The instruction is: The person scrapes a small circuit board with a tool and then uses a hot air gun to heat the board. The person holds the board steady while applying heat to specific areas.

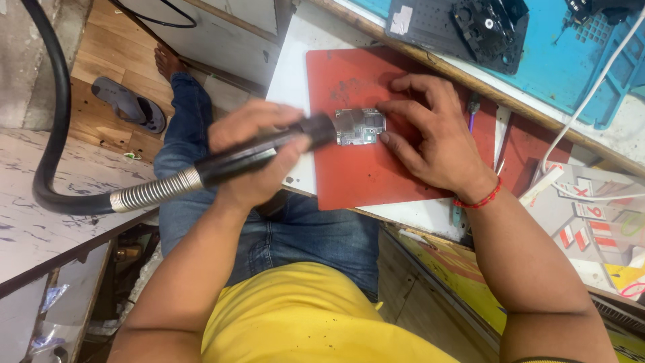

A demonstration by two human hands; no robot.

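My left hand [252, 151] grips a black hot-air wand [269, 149] with a metal spring collar and a thick black hose [50, 134]. Its nozzle tip points at a small silvery circuit board [359, 126] lying on a red mat [349, 168]. My right hand [430, 138] rests flat on the mat with its fingertips pressing on the right edge of the board. A red thread band is on my right wrist.
The red mat lies on a white bench top [295, 60]. A blue work mat [571, 60] at the back holds a dark phone frame [463, 27] and a white cable [591, 94]. A printed box [598, 222] sits at the right. Grey sandal [127, 104] lies on the floor.
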